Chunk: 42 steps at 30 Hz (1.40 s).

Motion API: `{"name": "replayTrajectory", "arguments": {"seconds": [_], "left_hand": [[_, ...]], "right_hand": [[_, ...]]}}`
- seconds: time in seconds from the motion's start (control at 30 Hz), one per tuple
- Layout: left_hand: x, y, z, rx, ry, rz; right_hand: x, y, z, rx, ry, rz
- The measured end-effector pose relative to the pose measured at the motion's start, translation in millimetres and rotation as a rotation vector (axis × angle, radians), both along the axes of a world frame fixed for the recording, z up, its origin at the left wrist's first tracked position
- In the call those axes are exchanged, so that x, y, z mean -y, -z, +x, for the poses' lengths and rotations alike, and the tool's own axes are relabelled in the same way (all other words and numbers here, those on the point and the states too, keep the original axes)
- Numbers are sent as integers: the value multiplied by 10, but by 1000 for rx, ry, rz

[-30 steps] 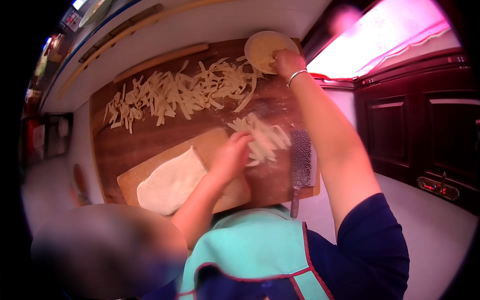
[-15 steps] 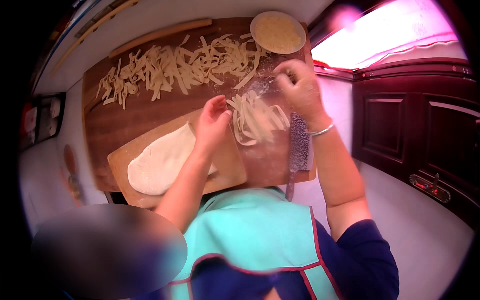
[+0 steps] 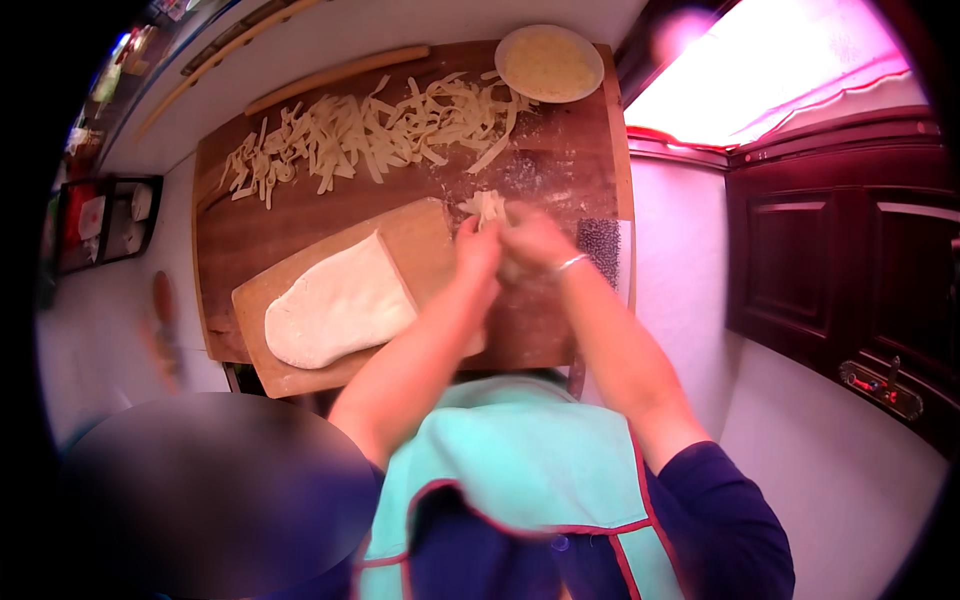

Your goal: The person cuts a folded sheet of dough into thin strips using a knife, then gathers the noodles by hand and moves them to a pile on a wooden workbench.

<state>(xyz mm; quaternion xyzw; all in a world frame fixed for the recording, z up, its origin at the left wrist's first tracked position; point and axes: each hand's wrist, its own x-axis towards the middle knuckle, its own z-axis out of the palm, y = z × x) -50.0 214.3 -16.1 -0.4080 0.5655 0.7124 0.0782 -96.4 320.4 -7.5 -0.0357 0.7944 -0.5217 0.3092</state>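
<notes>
My left hand (image 3: 478,252) and my right hand (image 3: 537,238) are close together over the right part of the wooden table. Both have closed round a small bunch of cut dough noodles (image 3: 488,206), whose ends stick up beyond the fingers. To the left, a thick flat sheet of dough (image 3: 340,303) with one straight cut edge lies on a tilted cutting board (image 3: 425,222). Beside my right wrist lies a cleaver (image 3: 600,243) with a dark, speckled blade. My right forearm partly covers it.
A long heap of cut noodles (image 3: 350,140) lies across the far side of the table (image 3: 230,240). Behind it rests a rolling pin (image 3: 340,77). A white bowl of pale yellow contents (image 3: 549,64) stands at the far right corner. Flour dusts the tabletop. Dark cabinet doors (image 3: 830,240) stand at right.
My right hand has come down and left to meet my left hand. The noodles that lay spread between them are now gathered up in both hands.
</notes>
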Motion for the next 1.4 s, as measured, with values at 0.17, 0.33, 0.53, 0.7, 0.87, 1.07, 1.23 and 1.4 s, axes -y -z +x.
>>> {"name": "replayTrajectory", "arguments": {"seconds": [0.17, 0.33, 0.53, 0.7, 0.87, 1.07, 1.23, 1.4], "left_hand": [[146, -312, 110, -44, 132, -18], [-35, -14, 26, -46, 95, -248], [-72, 112, -31, 22, 159, 155], [333, -405, -70, -147, 212, 364], [1314, -635, -78, -438, 276, 282], [3205, -1134, -35, -484, 204, 269], [4920, -1439, -161, -534, 222, 84], [5892, -609, 78, -157, 9, -602]], "right_hand": [[-572, -393, -61, -40, 148, 11], [-721, 222, -64, -514, 172, 438], [-81, 199, 232, 39, 339, -32], [14, -416, 223, 84, 346, -487], [963, -888, 120, 92, 217, -520], [2726, -1090, -91, 112, 29, -745], [4100, -1482, -359, 226, -94, -738], [4165, -618, -241, -593, -21, 103]]}}
